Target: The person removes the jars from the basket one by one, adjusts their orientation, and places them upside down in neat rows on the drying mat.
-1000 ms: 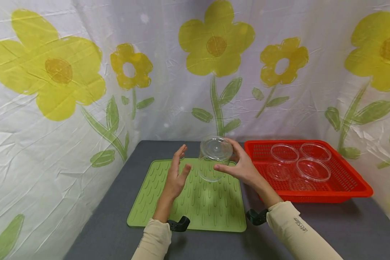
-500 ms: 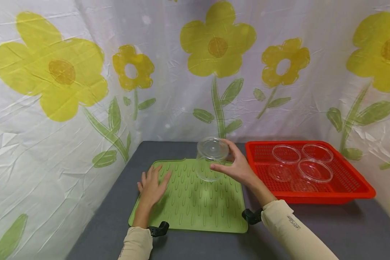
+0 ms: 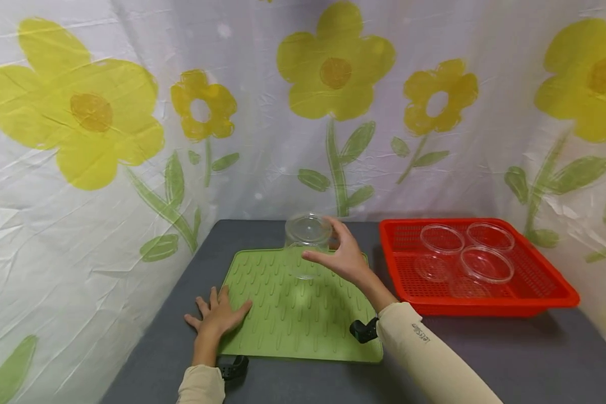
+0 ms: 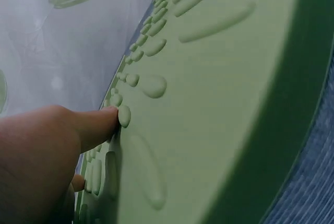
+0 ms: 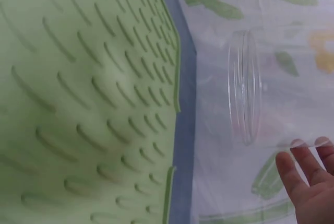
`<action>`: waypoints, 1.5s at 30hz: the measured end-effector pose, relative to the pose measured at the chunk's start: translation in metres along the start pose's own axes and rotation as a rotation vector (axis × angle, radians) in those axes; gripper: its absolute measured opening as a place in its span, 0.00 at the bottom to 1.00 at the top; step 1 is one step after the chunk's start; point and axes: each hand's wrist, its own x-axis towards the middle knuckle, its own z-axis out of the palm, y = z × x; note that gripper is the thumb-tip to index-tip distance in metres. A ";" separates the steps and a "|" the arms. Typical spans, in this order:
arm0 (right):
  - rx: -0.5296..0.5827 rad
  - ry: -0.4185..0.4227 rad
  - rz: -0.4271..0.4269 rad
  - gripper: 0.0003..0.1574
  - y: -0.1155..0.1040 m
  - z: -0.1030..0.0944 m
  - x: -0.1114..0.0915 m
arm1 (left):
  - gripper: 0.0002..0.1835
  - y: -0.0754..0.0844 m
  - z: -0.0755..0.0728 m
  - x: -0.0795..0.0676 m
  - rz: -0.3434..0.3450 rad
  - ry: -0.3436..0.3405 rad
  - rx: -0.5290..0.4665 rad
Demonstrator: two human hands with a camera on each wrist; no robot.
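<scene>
A clear plastic jar [image 3: 305,241] is held by my right hand [image 3: 347,255] above the back part of a green drying mat [image 3: 308,331]. Thumb and fingers grip its right side; some fingers are hidden behind it. The jar seems upside down, its rim toward the mat. In the right wrist view the jar's rim [image 5: 244,88] shows clearly, with curled fingertips near its wall. My left hand [image 3: 216,320] rests with spread fingers at the mat's left edge. The left wrist view shows its thumb [image 4: 94,127] on the ridged mat.
A red plastic basket [image 3: 485,308] stands right of the mat, with 3 clear round containers [image 3: 486,264] inside. Dark grey cloth [image 3: 182,303] covers the table. Behind it hangs a flower-print curtain [image 3: 262,168].
My left hand has moved left and down, from beside the jar onto the mat's left edge. My right hand has carried the jar a little to the left.
</scene>
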 end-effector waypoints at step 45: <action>0.011 0.001 0.062 0.60 0.008 0.103 0.032 | 0.59 0.000 0.001 -0.003 -0.036 0.031 -0.023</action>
